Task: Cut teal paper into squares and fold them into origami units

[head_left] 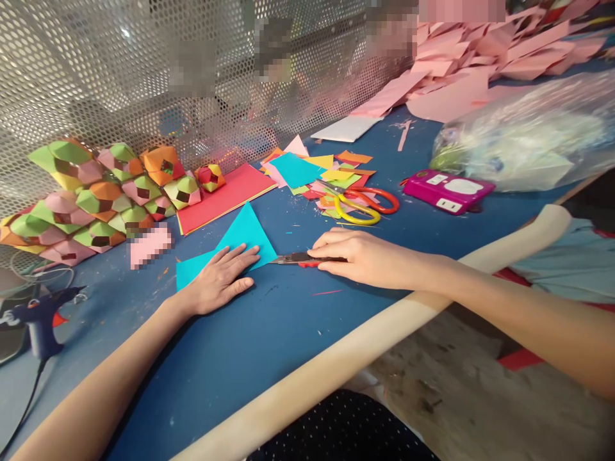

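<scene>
"Left hand [225, 272]?"
"One, palm down, flat on the paper [245, 230]. Fingers extended, slightly parted, pointing to 2 o'clock; thumb set well apart, toward 3. Grips nothing. Forearm enters from between 7 and 8."

"Right hand [355, 256]?"
"One, at 3 o'clock from the paper. Fingers curled closed about a cutter [302, 258], thumb side toward the sheet. Forearm enters from 4."

"The paper?"
"Blue, smooth, matte, on the table [288, 333]. Triangular peak at 12, flatter portion toward 8. Cutter's thin metal blade at its 3 o'clock corner; contact cannot be told."

"Surroundings, clockwise from the paper?"
"12: red sheets [230, 195], flat, straight-edged. 2: scraps [331, 169], mixed colours, angular, heaped. Between 2 and 3: scissors [355, 219], one loop yellow, one red, blades toward the heap; farther out, bag [528, 134], clear crinkled plastic. 8: glue gun [43, 320], dark blue, corded. 10: ornaments [96, 198], many-faceted folded paper, green, pink and orange, stacked against perforated mesh [144, 64]."
</scene>
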`<state>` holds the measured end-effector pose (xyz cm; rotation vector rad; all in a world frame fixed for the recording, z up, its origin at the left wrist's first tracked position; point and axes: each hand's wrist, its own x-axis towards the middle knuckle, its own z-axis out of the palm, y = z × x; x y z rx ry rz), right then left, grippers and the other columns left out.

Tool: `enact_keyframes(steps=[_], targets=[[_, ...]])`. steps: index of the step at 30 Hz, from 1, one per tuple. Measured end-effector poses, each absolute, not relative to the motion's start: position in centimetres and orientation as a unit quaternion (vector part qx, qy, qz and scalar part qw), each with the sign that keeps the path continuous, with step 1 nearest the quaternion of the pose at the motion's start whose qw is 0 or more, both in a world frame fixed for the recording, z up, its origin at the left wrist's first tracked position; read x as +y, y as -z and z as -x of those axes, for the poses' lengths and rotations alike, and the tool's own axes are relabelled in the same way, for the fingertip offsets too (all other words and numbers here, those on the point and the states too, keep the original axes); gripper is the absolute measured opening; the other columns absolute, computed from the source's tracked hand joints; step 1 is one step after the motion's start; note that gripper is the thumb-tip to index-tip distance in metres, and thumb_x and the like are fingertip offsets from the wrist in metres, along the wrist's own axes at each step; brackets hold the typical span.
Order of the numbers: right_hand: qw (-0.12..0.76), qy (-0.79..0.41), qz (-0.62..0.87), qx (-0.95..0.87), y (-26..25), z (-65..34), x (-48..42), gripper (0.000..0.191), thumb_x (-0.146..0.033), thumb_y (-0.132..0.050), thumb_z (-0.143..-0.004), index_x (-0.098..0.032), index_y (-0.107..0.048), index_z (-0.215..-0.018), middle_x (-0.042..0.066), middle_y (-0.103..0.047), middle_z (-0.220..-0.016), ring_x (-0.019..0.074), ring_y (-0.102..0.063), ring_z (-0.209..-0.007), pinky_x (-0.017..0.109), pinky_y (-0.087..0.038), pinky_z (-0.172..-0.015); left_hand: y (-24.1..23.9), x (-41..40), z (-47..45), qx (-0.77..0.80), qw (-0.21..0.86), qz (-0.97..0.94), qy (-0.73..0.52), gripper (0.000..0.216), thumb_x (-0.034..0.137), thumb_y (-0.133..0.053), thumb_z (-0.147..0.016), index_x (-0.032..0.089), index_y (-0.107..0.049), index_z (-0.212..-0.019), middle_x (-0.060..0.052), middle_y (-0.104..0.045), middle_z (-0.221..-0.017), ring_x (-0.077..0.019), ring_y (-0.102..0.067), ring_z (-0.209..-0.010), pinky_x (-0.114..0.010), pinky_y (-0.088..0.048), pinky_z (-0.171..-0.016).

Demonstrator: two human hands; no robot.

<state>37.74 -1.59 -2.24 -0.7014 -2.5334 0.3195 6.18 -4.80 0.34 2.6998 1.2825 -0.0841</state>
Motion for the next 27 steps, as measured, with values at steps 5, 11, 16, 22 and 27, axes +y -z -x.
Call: enact_keyframes(steps=[5,11,16,22,27], targets=[[0.238,-0.112,0.254,-0.931,1.9,-37.6,-2.1,0.024,-0.018,-0.052,-0.092,-0.014,-0.071,-0.107,0.010,-0.068,-0.099,0.0212,-0.061,-0.091,0.037,-0.049,-0.084,-0.3,-4.9,-6.2,0.427,0.080,-0.900,0.024,0.061,0.058,-0.022,-0.097,0.027,-0.028,-0.149,0.000,-0.024,-0.158,-0.0220,-0.016,-0.147,-0.046,-0.013,-0.121],[0.244,-0.126,0.256,-0.927,2.2,-37.4,-2.2,0.025,-0.021,-0.050,-0.093,-0.016,-0.071,-0.106,0.010,-0.068,-0.102,0.0214,-0.060,-0.093,0.037,-0.050,-0.084,-0.3,-4.8,-6.2,0.430,0.083,-0.899,0.027,0.061,0.059,-0.021,-0.097,0.027,-0.029,-0.149,0.000,-0.024,-0.158,-0.0219,-0.015,-0.147,-0.046,-0.012,-0.121],[0.238,-0.140,0.262,-0.925,2.1,-37.0,-2.5,0.024,-0.020,-0.051,-0.092,-0.017,-0.072,-0.103,0.009,-0.068,-0.100,0.0217,-0.060,-0.093,0.037,-0.050,-0.082,-0.3,-4.9,-6.3,0.431,0.089,-0.897,0.033,0.062,0.059,-0.019,-0.097,0.027,-0.028,-0.149,0.000,-0.022,-0.158,-0.0223,-0.014,-0.147,-0.046,-0.010,-0.121],[0.233,-0.155,0.273,-0.920,2.0,-36.4,-3.0,0.024,-0.019,-0.051,-0.092,-0.018,-0.072,-0.102,0.009,-0.067,-0.101,0.0212,-0.060,-0.093,0.036,-0.050,-0.082,-0.3,-5.0,-6.3,0.433,0.087,-0.897,0.033,0.062,0.060,-0.018,-0.097,0.027,-0.027,-0.149,0.000,-0.021,-0.159,-0.0220,-0.014,-0.148,-0.045,-0.008,-0.121],[0.235,-0.144,0.279,-0.920,1.9,-36.1,-3.3,0.025,-0.019,-0.050,-0.092,-0.018,-0.072,-0.104,0.010,-0.067,-0.103,0.0217,-0.061,-0.096,0.035,-0.051,-0.081,-0.2,-5.0,-6.3,0.431,0.088,-0.897,0.034,0.062,0.060,-0.020,-0.097,0.026,-0.027,-0.149,0.000,-0.021,-0.159,-0.0221,-0.013,-0.148,-0.045,-0.007,-0.121]])
